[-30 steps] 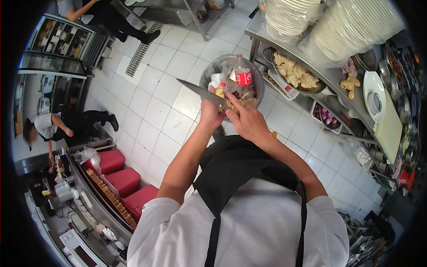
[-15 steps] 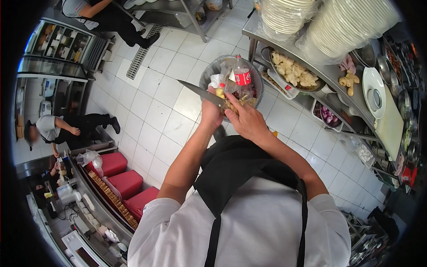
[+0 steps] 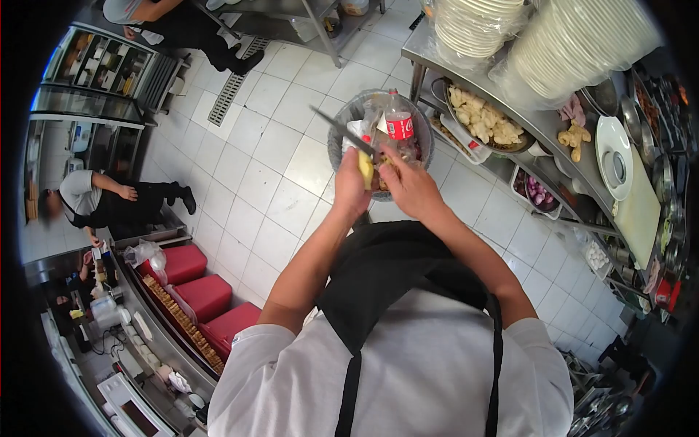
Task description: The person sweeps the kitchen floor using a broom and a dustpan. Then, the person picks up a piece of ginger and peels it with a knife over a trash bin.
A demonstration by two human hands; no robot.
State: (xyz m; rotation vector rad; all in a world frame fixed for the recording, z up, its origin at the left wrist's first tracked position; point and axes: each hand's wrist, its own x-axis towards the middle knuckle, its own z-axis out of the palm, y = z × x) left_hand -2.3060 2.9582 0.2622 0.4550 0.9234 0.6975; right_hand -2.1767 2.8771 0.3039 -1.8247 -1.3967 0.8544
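From afar, over the bin point(image 3: 424, 149), I hold the yellow piece point(image 3: 365, 172) in my left hand point(image 3: 350, 188) and grip the knife point(image 3: 342, 130) in my right hand point(image 3: 412, 188), judging this step as paring, where the next move calls for a shallow stroke.

A pale-yellow food piece point(image 3: 365, 170) in the left hand point(image 3: 352, 188) is set off by a grey knife point(image 3: 342, 131) in the right hand point(image 3: 413, 191); beyond both, a clear bottle point(image 3: 400, 127) is banded red, white tiles point(image 3: 298, 102) gridded by dark lines.
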